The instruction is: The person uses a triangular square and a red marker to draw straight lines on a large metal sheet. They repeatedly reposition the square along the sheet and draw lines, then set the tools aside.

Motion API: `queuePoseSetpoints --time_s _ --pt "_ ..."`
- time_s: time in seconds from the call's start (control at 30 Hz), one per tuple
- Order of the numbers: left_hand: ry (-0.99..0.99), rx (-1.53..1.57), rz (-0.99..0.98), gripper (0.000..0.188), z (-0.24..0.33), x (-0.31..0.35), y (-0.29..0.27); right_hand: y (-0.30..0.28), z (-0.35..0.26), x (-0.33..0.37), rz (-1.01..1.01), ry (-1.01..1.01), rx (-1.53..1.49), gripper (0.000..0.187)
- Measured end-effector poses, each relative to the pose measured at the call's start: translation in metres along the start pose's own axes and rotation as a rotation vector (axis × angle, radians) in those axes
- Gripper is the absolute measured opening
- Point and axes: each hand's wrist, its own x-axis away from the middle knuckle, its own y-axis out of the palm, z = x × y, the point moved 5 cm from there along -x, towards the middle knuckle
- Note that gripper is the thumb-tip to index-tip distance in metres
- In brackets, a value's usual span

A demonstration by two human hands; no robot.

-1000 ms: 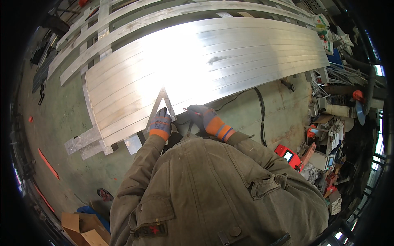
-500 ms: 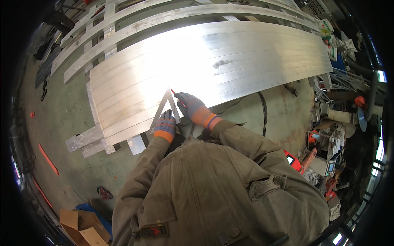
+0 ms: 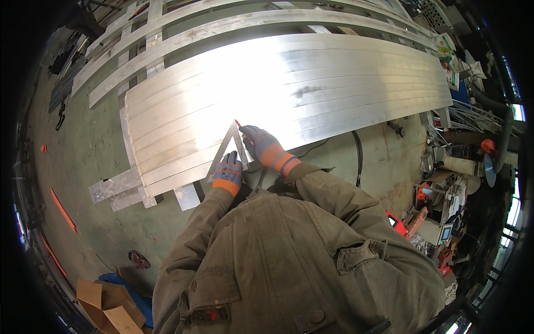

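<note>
A metal triangle square (image 3: 221, 146) lies on the near part of a shiny panel of long aluminium planks (image 3: 356, 78), its tip pointing away from me. My left hand (image 3: 227, 170), in a grey and orange glove, grips the square's near edge with its fingers over the metal. In my gloved right hand (image 3: 264, 147) is a thin red marking pen or pencil (image 3: 238, 123), pinched with its point at the tip of the square. Strong glare washes out the panel around the tip, so any line there cannot be seen.
Aluminium rails (image 3: 222, 26) form a frame beyond the panel. Short plates (image 3: 117, 186) jut out at its left corner. A black cable (image 3: 357, 150) hangs to the right. Tools and clutter (image 3: 445, 195) crowd the right side; an open cardboard box (image 3: 105, 303) stands lower left.
The whole view has shifted slightly. Both hands, the square and the pen appear a little farther right, with the pen still at the square's tip and the grips unchanged.
</note>
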Motion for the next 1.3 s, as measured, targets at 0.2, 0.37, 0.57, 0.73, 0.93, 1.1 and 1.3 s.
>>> queuePoseSetpoints --time_s 0.2,0.37,0.57,0.73,0.93,1.1,1.3 --pt "0.001 0.002 0.016 0.036 0.001 -0.001 -0.002 -0.006 -0.007 0.015 -0.124 0.046 0.038 0.041" --pt "-0.002 -0.057 0.010 0.040 0.005 -0.001 -0.005 -0.023 -0.025 0.065 -0.262 0.028 0.023 0.039" --pt "-0.015 -0.074 -0.029 0.039 0.007 0.000 -0.010 -0.020 -0.022 0.114 -0.372 0.186 -0.054 0.030" --pt "-0.048 -0.024 0.009 0.035 -0.001 0.011 -0.014 -0.016 -0.021 0.115 -0.284 0.271 -0.167 0.028" --pt "-0.114 -0.001 -0.001 0.033 -0.043 0.039 -0.010 -0.008 -0.037 0.109 -0.238 0.263 -0.151 0.032" --pt "-0.046 0.005 0.039 0.032 -0.057 0.049 -0.013 0.021 -0.031 0.102 -0.200 0.291 -0.157 0.033" --pt "-0.051 -0.009 -0.035 0.036 -0.055 0.045 -0.016 0.027 -0.037 0.100 -0.198 0.315 -0.146 0.033"
